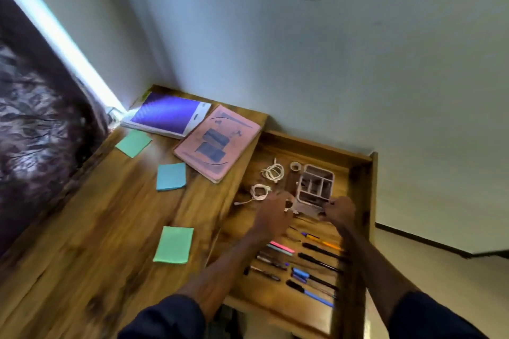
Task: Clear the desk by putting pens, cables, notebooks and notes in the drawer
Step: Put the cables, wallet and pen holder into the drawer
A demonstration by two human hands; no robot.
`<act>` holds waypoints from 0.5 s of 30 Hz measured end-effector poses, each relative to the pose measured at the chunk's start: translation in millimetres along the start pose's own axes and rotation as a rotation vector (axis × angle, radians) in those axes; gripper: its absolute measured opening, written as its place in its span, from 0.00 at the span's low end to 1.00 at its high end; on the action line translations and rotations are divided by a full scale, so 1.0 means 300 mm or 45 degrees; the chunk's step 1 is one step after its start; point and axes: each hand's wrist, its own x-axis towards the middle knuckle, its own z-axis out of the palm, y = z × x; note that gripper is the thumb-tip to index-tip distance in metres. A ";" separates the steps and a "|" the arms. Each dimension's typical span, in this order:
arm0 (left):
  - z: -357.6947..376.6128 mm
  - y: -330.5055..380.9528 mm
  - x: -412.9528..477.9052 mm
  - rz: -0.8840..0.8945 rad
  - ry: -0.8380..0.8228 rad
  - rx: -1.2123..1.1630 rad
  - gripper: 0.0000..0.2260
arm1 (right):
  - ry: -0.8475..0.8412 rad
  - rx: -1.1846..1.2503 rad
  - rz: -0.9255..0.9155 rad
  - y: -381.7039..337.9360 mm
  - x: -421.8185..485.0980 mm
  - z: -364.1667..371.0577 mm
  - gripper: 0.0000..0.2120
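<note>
Two notebooks point(217, 143) at the far edge of the desk point(96, 242) and three notes point(170, 176) await us; pens point(316, 259) and cables point(272, 172) lie in the drawer point(360, 187), where our left hand point(274, 215) and right hand point(341, 213) curl by the organiser point(315, 184), whether gripping we cannot tell.

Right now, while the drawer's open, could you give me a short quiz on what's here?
1. True or false: the purple notebook lies in the drawer.
2. How many sticky-note pads lie on the desk?
3. The left hand and right hand both reach to: A) the organiser tray, B) the tape roll, C) the blue pad?
Key: 1 false; 2 three; 3 A.
</note>
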 end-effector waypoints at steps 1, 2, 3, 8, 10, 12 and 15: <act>0.046 0.003 0.009 -0.011 -0.047 0.004 0.12 | 0.024 -0.061 0.012 0.022 0.034 -0.031 0.10; 0.101 -0.001 0.025 -0.015 -0.076 0.001 0.11 | 0.052 -0.110 0.030 0.046 0.072 -0.061 0.11; 0.141 0.000 0.036 -0.028 -0.096 -0.014 0.09 | 0.067 -0.150 0.044 0.068 0.108 -0.081 0.14; 0.272 0.019 0.065 -0.252 -0.247 -0.016 0.09 | 0.048 -0.221 0.121 0.148 0.261 -0.122 0.17; 0.309 0.026 0.045 -0.341 -0.273 -0.058 0.09 | 0.022 -0.246 0.109 0.161 0.289 -0.127 0.18; 0.324 0.038 0.017 -0.380 -0.274 -0.003 0.08 | -0.006 -0.241 0.099 0.166 0.288 -0.134 0.19; 0.328 0.056 -0.018 -0.392 -0.275 0.004 0.07 | -0.030 -0.164 0.103 0.183 0.289 -0.146 0.19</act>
